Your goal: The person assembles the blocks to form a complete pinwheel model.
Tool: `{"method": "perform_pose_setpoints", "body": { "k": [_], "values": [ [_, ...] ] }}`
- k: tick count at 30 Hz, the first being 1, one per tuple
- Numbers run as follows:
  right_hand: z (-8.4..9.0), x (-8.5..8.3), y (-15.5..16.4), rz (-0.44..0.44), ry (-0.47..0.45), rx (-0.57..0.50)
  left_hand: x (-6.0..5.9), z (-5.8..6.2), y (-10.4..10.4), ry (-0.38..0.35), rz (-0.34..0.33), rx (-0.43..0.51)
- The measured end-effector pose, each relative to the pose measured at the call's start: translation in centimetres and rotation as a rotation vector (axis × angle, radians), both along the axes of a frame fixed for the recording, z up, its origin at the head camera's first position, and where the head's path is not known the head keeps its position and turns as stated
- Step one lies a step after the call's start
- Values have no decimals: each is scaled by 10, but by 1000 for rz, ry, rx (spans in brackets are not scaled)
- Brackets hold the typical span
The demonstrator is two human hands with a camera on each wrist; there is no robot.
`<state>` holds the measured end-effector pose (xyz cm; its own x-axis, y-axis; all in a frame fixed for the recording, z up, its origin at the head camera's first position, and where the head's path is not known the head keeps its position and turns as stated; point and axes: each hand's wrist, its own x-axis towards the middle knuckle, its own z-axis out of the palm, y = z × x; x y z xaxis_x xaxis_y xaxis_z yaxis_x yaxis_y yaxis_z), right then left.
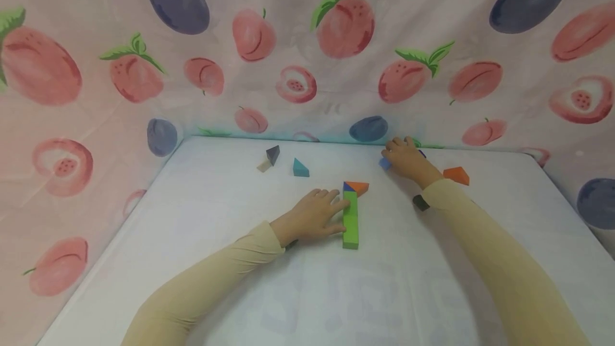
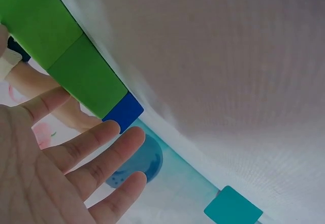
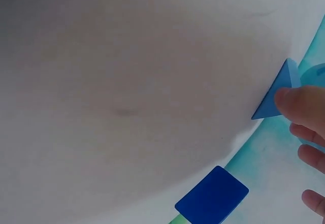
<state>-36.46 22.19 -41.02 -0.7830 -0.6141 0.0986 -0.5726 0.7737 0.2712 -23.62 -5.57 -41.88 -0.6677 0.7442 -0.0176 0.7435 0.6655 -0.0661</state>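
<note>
1. Counter (image 1: 202, 282) in white carried scattered foam blocks in front of a fruit-print cloth (image 1: 307, 47).
2. Green bar (image 1: 351, 220) lay mid-counter, with a dark blue triangle (image 1: 348, 187) and an orange triangle (image 1: 359, 188) at its far end; we judged the build to be in its early stage.
3. Our left hand (image 1: 314, 217) lay flat, fingers straight, steadying the bar's side.
4. Our right hand (image 1: 407, 158) reached the far edge, one fingertip touching the light blue triangle (image 3: 277, 97) without yet gripping it; next we needed a pinch.
</note>
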Motion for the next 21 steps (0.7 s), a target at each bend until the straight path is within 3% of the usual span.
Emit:
{"method": "perform_pose_setpoints", "body": {
  "k": [12,21],
  "values": [
    [5,10,11,-13,55,26,1,4,2,-4,4,-10],
    [6,17,17,49,61,13,1,3,2,-20,15,-15]
  ]
}}
